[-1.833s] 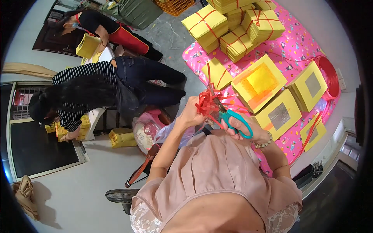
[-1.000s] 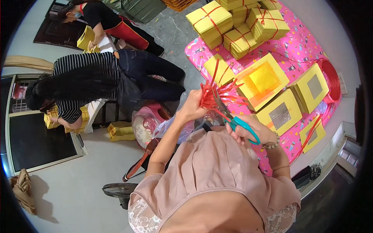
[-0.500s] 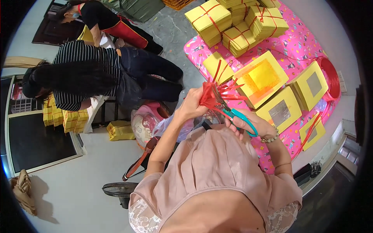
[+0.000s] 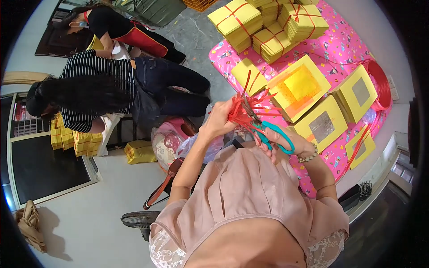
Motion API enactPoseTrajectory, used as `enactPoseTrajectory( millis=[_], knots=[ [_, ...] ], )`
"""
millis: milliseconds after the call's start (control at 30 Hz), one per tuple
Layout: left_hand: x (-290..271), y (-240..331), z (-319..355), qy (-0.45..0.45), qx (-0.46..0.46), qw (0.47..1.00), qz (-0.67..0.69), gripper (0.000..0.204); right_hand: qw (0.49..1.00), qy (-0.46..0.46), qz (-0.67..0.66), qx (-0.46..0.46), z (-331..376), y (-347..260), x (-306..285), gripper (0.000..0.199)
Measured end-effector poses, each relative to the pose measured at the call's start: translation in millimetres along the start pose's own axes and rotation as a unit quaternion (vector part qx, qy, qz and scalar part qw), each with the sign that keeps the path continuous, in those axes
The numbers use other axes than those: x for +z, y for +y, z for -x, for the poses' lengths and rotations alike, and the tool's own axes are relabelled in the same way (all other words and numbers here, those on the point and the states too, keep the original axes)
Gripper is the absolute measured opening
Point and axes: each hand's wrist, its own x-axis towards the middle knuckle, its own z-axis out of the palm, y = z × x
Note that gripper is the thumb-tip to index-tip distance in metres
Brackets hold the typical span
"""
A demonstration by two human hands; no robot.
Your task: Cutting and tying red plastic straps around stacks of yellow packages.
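Note:
A bunch of thin red plastic strips [image 4: 238,112] is gripped in my left hand [image 4: 218,121], its loose ends fanning out up and to the right. My right hand [image 4: 300,144] holds a pair of scissors with teal handles [image 4: 263,137], my fingers in the loops. The dark blades lie among the strips, just right of my left hand. Whether they touch a particular strip is hard to make out. Beyond my hands, a stack of yellow paper with an orange and gold square [image 4: 298,85] lies on the table.
A pink patterned cloth covers the table [image 4: 344,42]. On it stand tied yellow paper bundles [image 4: 237,20], silver-square paper stacks [image 4: 321,127] and a red strip coil [image 4: 379,85]. Two people work at the left, one in a striped top [image 4: 96,67]. A fan [image 4: 138,219] stands lower left.
The scissors' handles have spread apart, and the blades have shifted up and left, deeper among the strips. My left hand stays almost in place, still holding the bunch.

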Motion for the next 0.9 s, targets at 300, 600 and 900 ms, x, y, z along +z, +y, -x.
enactPoseTrajectory(
  millis=[300,600,900],
  knots=[
    [0.2,-0.5,-2.5,0.0,-0.017,1.0,0.024,0.038,0.997,0.049,-0.06,-0.007,-1.7,3.1,6.5,0.048],
    [11.5,-21.3,11.9,0.003,-0.159,0.962,0.222,0.045,0.998,0.064,0.004,-0.029,4.1,-4.0,5.6,0.048],
    [3.5,-26.6,13.1,0.006,-0.075,0.985,0.156,0.038,0.999,-0.024,-0.021,-0.009,5.1,-3.2,-1.0,0.04]
  ],
)
